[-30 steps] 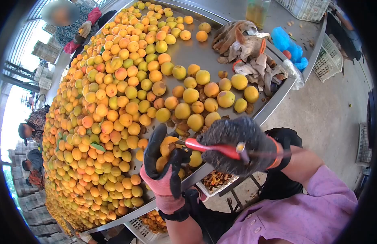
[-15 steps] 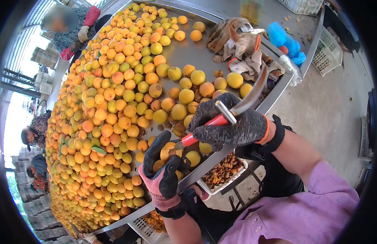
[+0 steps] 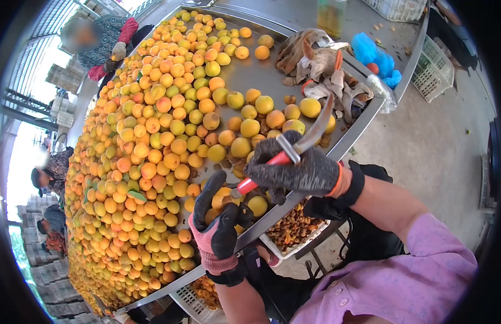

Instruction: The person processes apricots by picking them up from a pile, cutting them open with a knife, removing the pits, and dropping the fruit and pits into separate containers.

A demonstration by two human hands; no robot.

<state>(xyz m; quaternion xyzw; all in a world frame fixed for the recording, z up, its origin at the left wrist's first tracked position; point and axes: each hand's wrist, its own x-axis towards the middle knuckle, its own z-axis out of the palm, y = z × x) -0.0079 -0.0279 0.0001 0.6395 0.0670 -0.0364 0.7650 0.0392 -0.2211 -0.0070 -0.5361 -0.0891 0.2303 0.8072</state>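
Note:
My left hand [image 3: 220, 229], in a pink glove with black coating, cups a cut apricot [image 3: 223, 195] between thumb and fingers. In my right hand [image 3: 304, 171], black-gloved, is a red-handled knife [image 3: 318, 128]. Its curved blade points up and away, and a short metal cylinder sits across it by my fingers. The lower end of the red handle, with a small metal tip, meets the apricot's cut face. Both hands are over the near edge of the metal table [image 3: 234, 70]. Loose apricots [image 3: 240, 147] lie just beyond them.
A large heap of apricots [image 3: 137, 162] covers the left of the table. Crumpled gloves [image 3: 320, 65] and a blue plastic bag [image 3: 375, 54] lie at the upper right. Below the edge stands a white crate [image 3: 293, 229] of dark pieces. Other people [image 3: 102, 40] are across the table.
The view has shifted slightly. My right hand and the knife have moved a little left and tilted, the handle's lower end staying at the apricot. My left hand keeps its hold.

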